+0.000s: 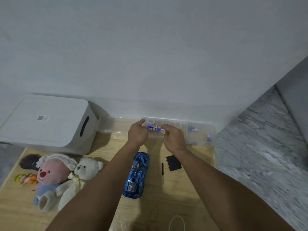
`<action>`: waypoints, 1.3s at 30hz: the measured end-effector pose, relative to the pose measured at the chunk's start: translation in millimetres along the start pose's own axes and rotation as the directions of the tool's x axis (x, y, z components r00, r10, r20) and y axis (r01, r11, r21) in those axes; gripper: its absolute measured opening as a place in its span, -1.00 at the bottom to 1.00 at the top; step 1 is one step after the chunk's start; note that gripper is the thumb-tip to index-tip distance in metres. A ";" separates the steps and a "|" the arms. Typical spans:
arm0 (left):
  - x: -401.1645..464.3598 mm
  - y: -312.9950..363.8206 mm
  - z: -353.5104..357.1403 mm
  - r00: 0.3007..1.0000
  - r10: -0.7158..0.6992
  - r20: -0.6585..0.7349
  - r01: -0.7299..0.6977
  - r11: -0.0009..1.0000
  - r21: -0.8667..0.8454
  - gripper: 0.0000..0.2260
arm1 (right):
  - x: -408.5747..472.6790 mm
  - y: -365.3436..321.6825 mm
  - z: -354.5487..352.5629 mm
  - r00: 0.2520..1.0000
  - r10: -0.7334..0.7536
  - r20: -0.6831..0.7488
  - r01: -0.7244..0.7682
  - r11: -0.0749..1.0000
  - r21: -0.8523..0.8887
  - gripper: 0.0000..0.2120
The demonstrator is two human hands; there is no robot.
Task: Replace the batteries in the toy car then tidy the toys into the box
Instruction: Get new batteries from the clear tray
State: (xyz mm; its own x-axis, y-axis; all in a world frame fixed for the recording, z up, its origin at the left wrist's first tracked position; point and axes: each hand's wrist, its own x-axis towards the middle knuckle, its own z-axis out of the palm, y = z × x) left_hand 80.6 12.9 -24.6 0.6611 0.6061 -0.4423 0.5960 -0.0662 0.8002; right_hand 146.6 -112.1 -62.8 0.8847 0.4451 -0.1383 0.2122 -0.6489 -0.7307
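The shiny blue toy car (136, 174) lies on the wooden floor mat between my forearms. Beside it rest a black battery cover (173, 163) and a small screwdriver (162, 170). By the wall sits a clear plastic battery case (176, 124) with blue and white batteries (152, 127) inside. My left hand (138, 132) grips the case's left end. My right hand (173, 137) pinches the end of a battery in it. A white lidded storage box (50, 120) stands at the far left.
A pink plush (51, 174), a white teddy bear (83, 170), a dark toy (30, 161) and a yellow-orange toy (25, 179) lie at the left. Loose batteries (193, 130) sit in a clear tray on the right. Marble floor borders the mat's right edge.
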 end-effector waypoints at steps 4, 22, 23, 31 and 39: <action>0.5 -7.1 -5.8 0.996 0.037 0.078 -0.047 0.990 0.133 -0.40 | 18.1 -5.1 3.3 0.982 -0.080 0.172 0.117 0.969 -0.218 -0.58; 1.7 -8.5 -15.6 0.978 0.080 0.194 -0.106 0.986 0.128 -0.31 | 56.3 -34.0 37.0 0.952 0.015 0.306 0.210 0.695 -0.688 -0.79; 2.4 -8.8 -15.5 0.977 0.072 0.200 -0.100 0.986 0.134 -0.30 | 56.8 -35.3 36.9 0.950 0.008 0.311 0.220 0.688 -0.691 -0.78; 2.0 -8.6 -17.2 0.971 0.042 0.235 -0.069 0.992 0.110 -0.28 | 65.1 -38.4 34.8 0.864 0.014 0.503 0.350 0.703 -0.619 -0.76; -0.2 -9.5 -17.9 0.966 0.047 0.253 -0.069 0.994 0.080 -0.28 | 71.9 -41.9 25.0 0.724 0.096 0.683 0.388 0.762 -0.518 -0.73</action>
State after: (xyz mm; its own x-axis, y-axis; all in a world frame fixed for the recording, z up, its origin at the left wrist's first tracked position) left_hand 66.6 27.6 -24.9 0.7822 0.3821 -0.4922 0.5832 -0.1710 0.7941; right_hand 190.9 -37.5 -58.9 0.3775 0.6818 -0.6266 0.7203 -0.6415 -0.2640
